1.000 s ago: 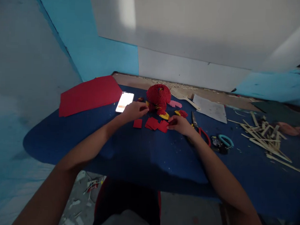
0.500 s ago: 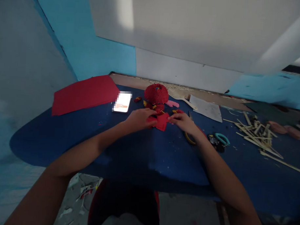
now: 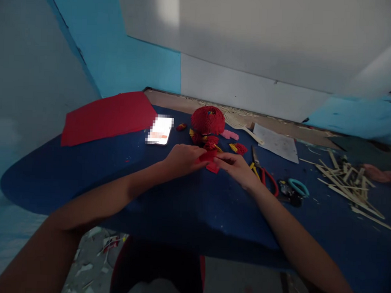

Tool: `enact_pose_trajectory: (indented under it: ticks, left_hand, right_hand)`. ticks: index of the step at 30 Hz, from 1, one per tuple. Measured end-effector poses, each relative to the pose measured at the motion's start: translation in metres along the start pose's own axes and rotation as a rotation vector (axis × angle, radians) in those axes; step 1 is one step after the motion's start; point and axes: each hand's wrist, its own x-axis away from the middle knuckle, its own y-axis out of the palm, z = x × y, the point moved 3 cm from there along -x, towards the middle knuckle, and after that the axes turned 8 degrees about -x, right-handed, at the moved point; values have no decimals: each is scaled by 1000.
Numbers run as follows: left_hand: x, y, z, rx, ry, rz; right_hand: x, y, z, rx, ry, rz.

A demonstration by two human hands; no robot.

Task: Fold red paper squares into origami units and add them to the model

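Both hands meet over a small piece of red paper (image 3: 213, 167) near the middle of the table. My left hand (image 3: 184, 158) is closed on its left side, fingers over the paper. From the right, my right hand (image 3: 237, 167) pinches the paper's upper right part between thumb and fingers. Much of the paper is hidden by the fingers. Just behind it lie red-and-yellow folded-paper pieces (image 3: 210, 142), in front of a red dome of folded paper (image 3: 208, 120). Another red-and-yellow piece (image 3: 238, 148) rests beyond my right hand.
A lit phone (image 3: 160, 130) and large red sheet (image 3: 108, 120) lie left on the blue table (image 3: 167, 205). To the right are a red-handled cutting tool (image 3: 268, 179), a teal ring (image 3: 298, 187), white paper (image 3: 275, 142) and a pile of thin sticks (image 3: 351, 182). A wall stands behind.
The red paper now lies lower under my fingers and less of it shows. My right hand has come closer to the left one, uncovering the red-and-yellow piece and the cutting tool. The view has shifted slightly.
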Motion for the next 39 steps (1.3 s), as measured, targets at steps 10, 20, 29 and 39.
enact_pose_trajectory:
  ticks: [10, 20, 29, 39]
  left_hand:
    - [0, -7, 4, 214, 39, 35]
    - [5, -16, 11, 580, -36, 184]
    - [6, -16, 11, 653, -79, 181]
    - [5, -18, 13, 505, -104, -44]
  right_hand:
    - [6, 4, -7, -154, -80, 35]
    - [15, 9, -27, -178, -314, 174]
    - [15, 11, -20, -218, -320, 218]
    - [26, 9, -29, 350, -662, 215]
